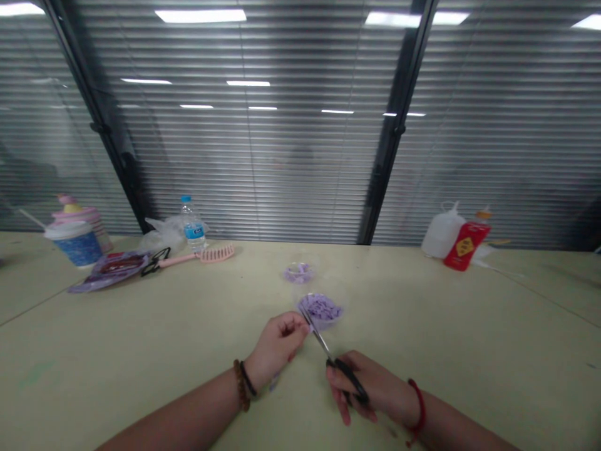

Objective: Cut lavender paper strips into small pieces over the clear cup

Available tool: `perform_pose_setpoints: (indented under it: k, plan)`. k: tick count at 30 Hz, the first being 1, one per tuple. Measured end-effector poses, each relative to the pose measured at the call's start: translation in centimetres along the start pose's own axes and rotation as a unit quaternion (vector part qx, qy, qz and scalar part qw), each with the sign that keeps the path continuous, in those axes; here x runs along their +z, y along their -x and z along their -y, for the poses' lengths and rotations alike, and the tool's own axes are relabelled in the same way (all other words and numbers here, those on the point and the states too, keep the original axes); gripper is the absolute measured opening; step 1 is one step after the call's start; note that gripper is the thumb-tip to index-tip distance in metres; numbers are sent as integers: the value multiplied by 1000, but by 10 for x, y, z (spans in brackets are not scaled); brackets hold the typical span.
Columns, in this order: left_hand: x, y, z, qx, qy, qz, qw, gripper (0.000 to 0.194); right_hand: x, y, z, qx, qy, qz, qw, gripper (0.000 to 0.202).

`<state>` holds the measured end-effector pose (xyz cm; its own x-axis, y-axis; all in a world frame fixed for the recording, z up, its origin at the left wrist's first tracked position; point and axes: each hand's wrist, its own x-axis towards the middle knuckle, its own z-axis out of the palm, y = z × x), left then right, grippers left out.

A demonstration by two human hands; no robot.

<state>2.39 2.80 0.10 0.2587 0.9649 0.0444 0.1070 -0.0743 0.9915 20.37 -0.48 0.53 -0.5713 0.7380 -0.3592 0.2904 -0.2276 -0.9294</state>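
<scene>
The left hand (277,343) pinches a purple scrap (310,327) in its fingers by the bowl (325,324) — the right hand's (370,383) fingers grip the scissors (322,342). Red bottle (468,243), water bottle (194,229) — label print too small to read.

1. A pale yellow tabletop (141,338) fills the lower part, thin seams (32,307) crossing its left and right sides
2. Behind it stand glass panels (507,156) with grey horizontal blinds (300,181)
3. Two dark, slanting frame posts (384,175) divide the glass
4. Bright white rectangular lights (200,16) show along the top, smaller strips (248,83) below
</scene>
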Motion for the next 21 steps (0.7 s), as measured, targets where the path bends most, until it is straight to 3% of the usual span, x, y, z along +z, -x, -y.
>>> perform_pose_setpoints:
  k: [7, 13, 21]
  plan:
    - [-3, -3, 1, -7, 1, 29, 1000, 33, -1, -2, 0, -33, -40, -54, 997, 58]
    - [-4, -5, 5, -4, 4, 2, 1000, 31, -5, -6, -9, -40, -75, -82, 993, 53]
    - [-5, -4, -1, 1, 68, -12, 998, 27, -2, 2, 3, -1, -25, -11, 1000, 59]
